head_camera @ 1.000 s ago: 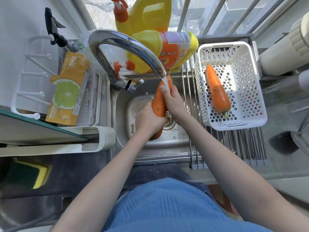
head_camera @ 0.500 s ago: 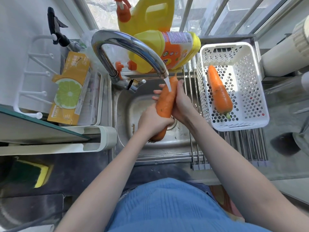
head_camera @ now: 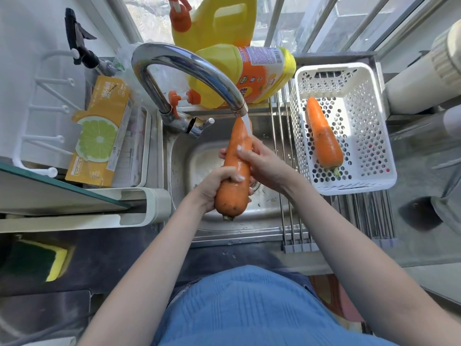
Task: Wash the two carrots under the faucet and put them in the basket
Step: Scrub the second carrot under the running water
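**Desk:** Since a second earlier, what moved?

**Photographer:** Both hands slid down the carrot [head_camera: 235,168]. The right hand [head_camera: 264,163], which had covered the tip at the spout, dropped to mid-length, so the bare tip stood in the stream under the faucet [head_camera: 189,68].

**Desk:** And the grips?

**Photographer:** The left hand [head_camera: 219,186] was wrapped round the thick end, fingers curled tight on it. The right hand's fingers were curled round the middle, thumb on top, apparently rubbing. The carrot was held tilted over the sink [head_camera: 269,228], tip up, touching neither basin nor rack.

**Desk:** How would it handle?

**Photographer:** Stiff and fairly solid, I judged, and wet, so likely slippery along the smooth taper. The thick end offered the surest hold; a firm wrap there should carry it to the basket [head_camera: 374,126].

**Desk:** Its looks?

**Photographer:** Bright orange, glossy where wet, with dark specks and a stub of stalk at the crown. The second carrot [head_camera: 324,136] lay inside the basket, tip toward the window, so one remained to finish.
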